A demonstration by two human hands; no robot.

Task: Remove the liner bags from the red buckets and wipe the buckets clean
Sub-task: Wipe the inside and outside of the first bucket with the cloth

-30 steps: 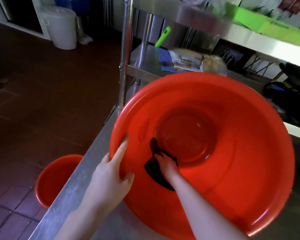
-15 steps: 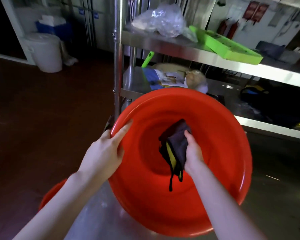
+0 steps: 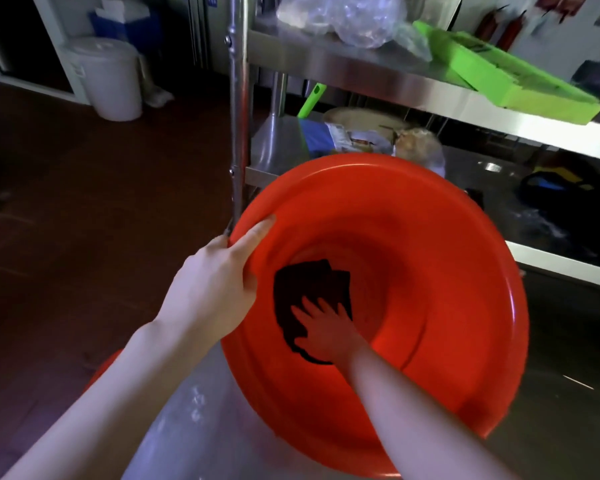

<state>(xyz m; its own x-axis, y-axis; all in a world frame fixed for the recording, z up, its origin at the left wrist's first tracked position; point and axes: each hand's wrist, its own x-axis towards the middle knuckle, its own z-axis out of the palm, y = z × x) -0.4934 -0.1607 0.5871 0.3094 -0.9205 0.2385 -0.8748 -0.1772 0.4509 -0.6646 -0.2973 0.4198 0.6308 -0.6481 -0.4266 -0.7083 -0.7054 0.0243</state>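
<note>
A big red bucket [image 3: 447, 271] is tipped toward me on the steel table [image 3: 194, 427], its inside bare of any liner. My left hand [image 3: 215, 292] grips its left rim, thumb lying along the inner edge and fingers hidden behind. Inside, my right hand [image 3: 326, 330] presses a dark cloth [image 3: 309, 285] flat against the lower left inner wall with spread fingers. A second red bucket [image 3: 101, 372] shows only as a sliver on the floor beside my left forearm.
A steel shelf rack [image 3: 378, 81] stands right behind the bucket, its upright post [image 3: 238, 133] close to my left hand. On it lie a green tray [image 3: 492, 74], clear plastic bags [image 3: 343, 15] and packets. A white bin [image 3: 113, 77] stands on the dark tiled floor, far left.
Half a second ago my right hand held the cloth lifted and hanging in the bucket's middle. Now it has dropped and flattened the cloth on the inner wall. My left hand keeps its grip.
</note>
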